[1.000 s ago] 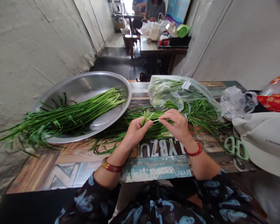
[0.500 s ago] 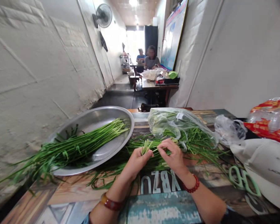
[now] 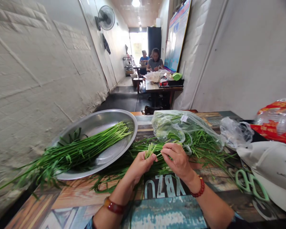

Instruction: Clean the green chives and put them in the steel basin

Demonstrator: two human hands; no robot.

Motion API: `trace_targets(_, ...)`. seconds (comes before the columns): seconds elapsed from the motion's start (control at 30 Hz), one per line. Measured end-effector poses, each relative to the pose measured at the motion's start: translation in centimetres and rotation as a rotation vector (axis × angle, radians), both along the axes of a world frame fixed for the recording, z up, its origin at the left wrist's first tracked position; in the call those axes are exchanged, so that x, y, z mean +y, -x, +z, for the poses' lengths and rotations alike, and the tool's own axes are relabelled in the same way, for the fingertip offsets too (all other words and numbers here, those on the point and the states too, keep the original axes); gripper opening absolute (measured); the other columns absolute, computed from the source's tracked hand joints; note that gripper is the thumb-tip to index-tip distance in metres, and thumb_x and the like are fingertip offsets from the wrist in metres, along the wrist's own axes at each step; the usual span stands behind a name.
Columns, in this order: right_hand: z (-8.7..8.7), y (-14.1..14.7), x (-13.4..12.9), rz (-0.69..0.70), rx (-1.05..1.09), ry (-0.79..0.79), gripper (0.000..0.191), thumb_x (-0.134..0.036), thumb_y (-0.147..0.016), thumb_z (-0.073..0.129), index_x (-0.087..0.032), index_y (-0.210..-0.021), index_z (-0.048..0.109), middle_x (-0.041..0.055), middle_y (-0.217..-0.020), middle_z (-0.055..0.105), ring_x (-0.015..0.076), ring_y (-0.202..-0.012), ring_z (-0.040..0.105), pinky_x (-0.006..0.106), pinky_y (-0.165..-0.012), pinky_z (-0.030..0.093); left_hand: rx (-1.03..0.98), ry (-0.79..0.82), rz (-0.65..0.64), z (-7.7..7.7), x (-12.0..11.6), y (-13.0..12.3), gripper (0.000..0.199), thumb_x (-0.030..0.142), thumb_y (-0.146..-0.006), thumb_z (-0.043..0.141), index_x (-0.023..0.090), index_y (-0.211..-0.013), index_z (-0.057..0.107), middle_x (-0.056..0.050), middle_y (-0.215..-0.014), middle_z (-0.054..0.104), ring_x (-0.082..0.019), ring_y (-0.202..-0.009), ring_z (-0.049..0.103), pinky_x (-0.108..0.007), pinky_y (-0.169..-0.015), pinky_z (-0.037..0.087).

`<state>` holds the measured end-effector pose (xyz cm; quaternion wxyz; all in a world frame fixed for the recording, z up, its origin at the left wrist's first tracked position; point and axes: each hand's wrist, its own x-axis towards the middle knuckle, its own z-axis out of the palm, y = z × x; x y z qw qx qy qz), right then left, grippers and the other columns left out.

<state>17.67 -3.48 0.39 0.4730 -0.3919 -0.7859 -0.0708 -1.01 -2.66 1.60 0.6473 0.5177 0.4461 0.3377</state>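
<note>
Left hand [image 3: 143, 163]: half-curled, thumb closed over the fingers, gripping a small upright bunch of pale-green cut-ended stems [image 3: 149, 150]; lower stem lengths hidden by the hand.
Right hand [image 3: 177, 160]: palm down, wrist bent inward, thumb and forefinger drawn together in a pinch just beside the bunch; a thin strand at the tips is too fine to confirm as held.
Forearms: converging from 7 and 5 o'clock, cut off at the lower edge; glossy amber-brown bangle [image 3: 113, 205] on the left, red beaded bracelet [image 3: 200, 187] on the right.
Basin: wide, brushed-metal oval-looking basin [image 3: 102, 122] at 10 o'clock from the hands, bearing a thick sheaf of long green stalks [image 3: 95, 147]; leafy ends overhang the rim at 8 o'clock.
Loose greens: tangled thin green blades [image 3: 207, 144] on the table, behind and around the hands, partly under a clear, wrinkled plastic bag [image 3: 176, 122] at 1 o'clock.
Table: patchwork wood-look tabletop [image 3: 71, 194] with pale lettering, partly covered by greens.
Right side: pale-green-handled scissors [image 3: 251, 184], blades largely obscured, at 4 o'clock; off-white fabric cap [image 3: 262, 159] at 3 o'clock, cut off by the frame.
</note>
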Motion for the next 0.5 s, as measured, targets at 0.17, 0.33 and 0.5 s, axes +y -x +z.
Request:
trace_targets(0.17, -0.3, 0.5, 0.0, 0.090, 0.184, 0.110, 0.011, -0.011, -0.092, 0.055, -0.021, -0.090, 0.061, 0.0035, -0.090, 0.066, 0.0157, -0.089, 0.062, 0.032, -0.083, 0.050, -0.010, 0.010, -0.006, 0.2, -0.1, 0.0, 0.054, 0.066, -0.068, 0.072, 0.013, -0.073, 0.058, 0.010, -0.046, 0.030, -0.003, -0.043, 0.020, -0.020, -0.042, 0.013)
trace_targets(0.33, -0.5, 1.2, 0.0, 0.167, 0.393, 0.296, 0.012, -0.017, -0.095, 0.052, -0.022, -0.086, 0.059, 0.0031, -0.088, 0.064, 0.0156, -0.088, 0.062, 0.031, -0.082, 0.049, -0.046, 0.047, -0.011, 0.5, -0.3, 0.0, 0.052, 0.064, -0.069, 0.072, 0.014, -0.072, 0.058, 0.011, -0.046, 0.029, -0.003, -0.042, 0.019, -0.019, -0.042, 0.012)
trace_targets(0.5, -0.8, 1.4, 0.1, 0.229, 0.498, 0.402, 0.011, -0.023, -0.096, 0.052, -0.022, -0.088, 0.060, 0.0041, -0.092, 0.063, 0.0167, -0.090, 0.060, 0.032, -0.083, 0.048, -0.082, 0.084, -0.022, 0.5, -0.3, 0.1, 0.051, 0.063, -0.068, 0.074, 0.014, -0.072, 0.057, 0.012, -0.046, 0.027, -0.003, -0.042, 0.016, -0.019, -0.042, 0.011)
